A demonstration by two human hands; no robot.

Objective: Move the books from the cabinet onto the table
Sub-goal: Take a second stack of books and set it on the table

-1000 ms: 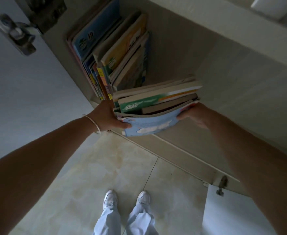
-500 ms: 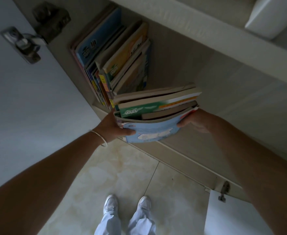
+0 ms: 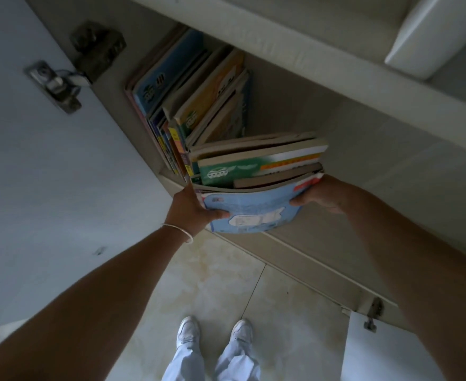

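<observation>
I hold a stack of books [image 3: 256,171] at the front edge of the open cabinet shelf [image 3: 295,111]; a light blue book with a white cloud picture is at the bottom, a green and white one higher up. My left hand [image 3: 192,209] grips the stack's left end, thumb on the blue cover. My right hand [image 3: 321,195] grips the right end. Several more books [image 3: 188,105] stand leaning together against the cabinet's left wall, behind the stack. No table is in view.
The open cabinet door [image 3: 47,174] with its metal hinge [image 3: 53,86] stands on my left. A second white door [image 3: 386,350] is open at lower right. A white box [image 3: 435,34] sits on the shelf above. My white shoes [image 3: 215,331] stand on the tiled floor.
The stack and both hands keep the same grip. The view has tilted, so the cabinet and books sit lower in the frame and more of the upper shelf shows.
</observation>
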